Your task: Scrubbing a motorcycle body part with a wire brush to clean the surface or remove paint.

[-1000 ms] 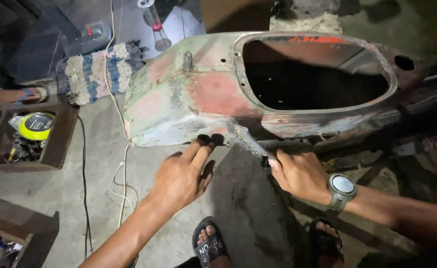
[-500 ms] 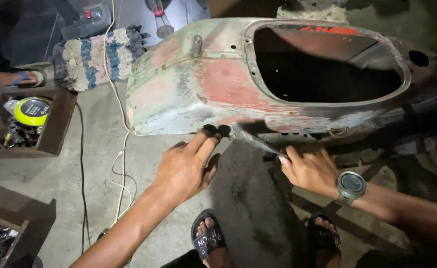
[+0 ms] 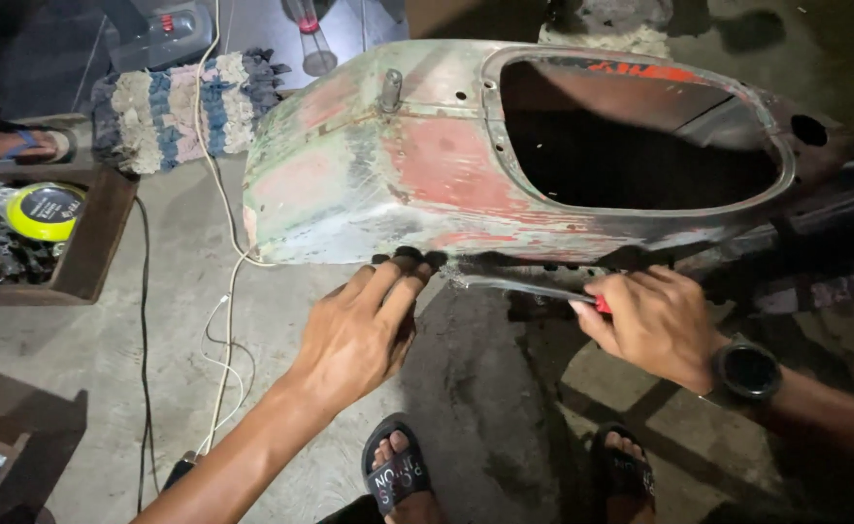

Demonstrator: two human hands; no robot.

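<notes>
Under rusty curved panel [image 3: 427,175], perhaps scraper [image 3: 519,284]

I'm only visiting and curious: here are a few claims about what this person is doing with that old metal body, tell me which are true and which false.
1. The left hand touches the lower edge of the worn metal body shell with its fingertips. True.
2. The right hand is empty. False: it grips a thin metal tool with a red handle, pointed under the shell.
3. A wristwatch sits on the right wrist. True.
4. The shell is freshly painted bright blue. False: it shows patchy red and green worn paint.
5. A yellow round object lies in a wooden tray at left. True.
</notes>
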